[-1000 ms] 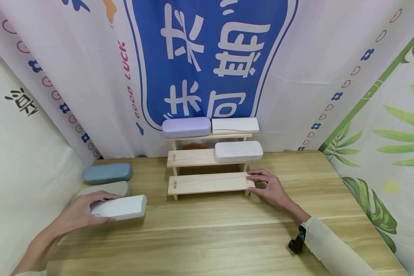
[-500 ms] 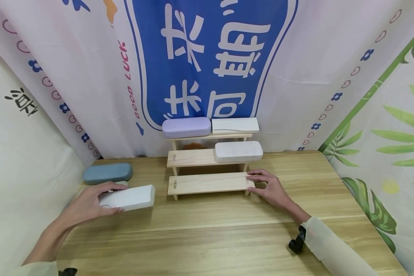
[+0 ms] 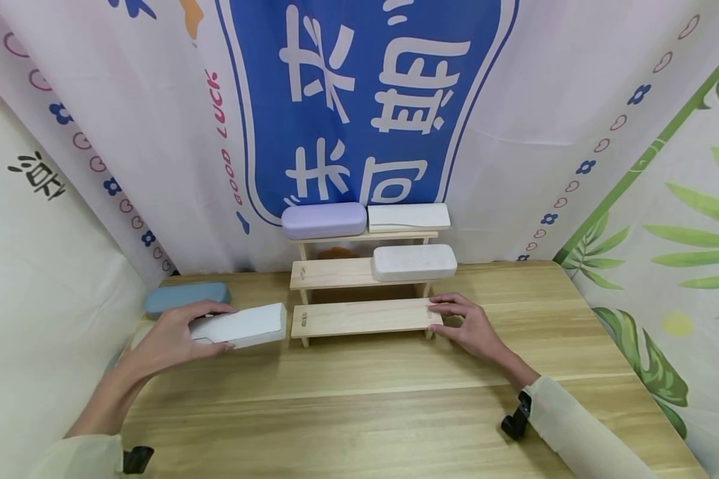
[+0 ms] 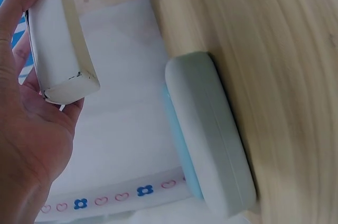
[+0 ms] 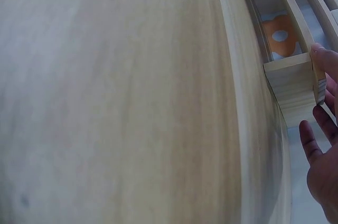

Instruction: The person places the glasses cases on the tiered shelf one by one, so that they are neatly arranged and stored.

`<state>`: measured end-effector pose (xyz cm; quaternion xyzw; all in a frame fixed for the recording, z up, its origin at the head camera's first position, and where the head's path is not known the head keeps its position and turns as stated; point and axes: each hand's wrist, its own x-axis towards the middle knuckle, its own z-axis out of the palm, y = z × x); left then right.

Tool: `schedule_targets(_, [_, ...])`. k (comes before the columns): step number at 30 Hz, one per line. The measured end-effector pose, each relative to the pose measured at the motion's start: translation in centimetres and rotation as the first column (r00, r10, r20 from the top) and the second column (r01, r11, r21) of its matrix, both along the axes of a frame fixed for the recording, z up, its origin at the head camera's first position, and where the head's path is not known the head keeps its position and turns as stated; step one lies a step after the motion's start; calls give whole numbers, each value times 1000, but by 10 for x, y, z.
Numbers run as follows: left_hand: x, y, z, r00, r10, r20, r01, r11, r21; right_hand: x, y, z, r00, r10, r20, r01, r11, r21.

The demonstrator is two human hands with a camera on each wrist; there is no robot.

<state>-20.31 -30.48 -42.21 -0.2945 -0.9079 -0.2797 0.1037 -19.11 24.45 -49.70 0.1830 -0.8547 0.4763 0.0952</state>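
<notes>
My left hand [image 3: 170,340] grips one end of a white glasses case [image 3: 245,323], thumb on the near side and fingers on the far side. The case is held above the table, its free end close to the left end of a three-tier wooden stand [image 3: 359,319]. In the left wrist view the white case [image 4: 55,39] shows dark scuffs at its end. My right hand [image 3: 470,329] holds the right end of the lowest tier between thumb and fingers. A purple case [image 3: 323,221] and a white case [image 3: 409,217] sit on the top tier; a pale speckled case [image 3: 415,263] occupies the middle tier's right half.
On the table's left side lies a blue case [image 3: 186,296]. In front of it, mostly behind my left hand, is a grey-green case [image 4: 208,129]. Printed curtains [image 3: 515,133] hang around the wooden table [image 3: 365,419], close behind the stand.
My left hand has carried the white case to the right and away from me, from above the grey-green case toward the stand. My right hand stays at the stand's lowest tier.
</notes>
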Motion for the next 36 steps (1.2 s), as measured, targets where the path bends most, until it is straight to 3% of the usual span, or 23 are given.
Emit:
schedule_targets(16, [-16, 36, 9, 999, 7, 36, -7, 1000, 8, 0, 0, 0, 1000, -2, -4, 2, 1000, -3])
schedule_targets(22, [-21, 48, 15, 996, 24, 82, -24, 1000, -1, 0, 0, 0, 1000, -6, -6, 7, 1000, 12])
schedule_targets(29, [-30, 58, 18, 996, 2, 94, -4, 1000, 28, 1, 0, 0, 1000, -14, -4, 14, 1000, 18])
schedule_targets(36, [-38, 69, 22, 993, 30, 112, -32, 999, 18, 0, 0, 0, 1000, 2, 0, -2, 1000, 0])
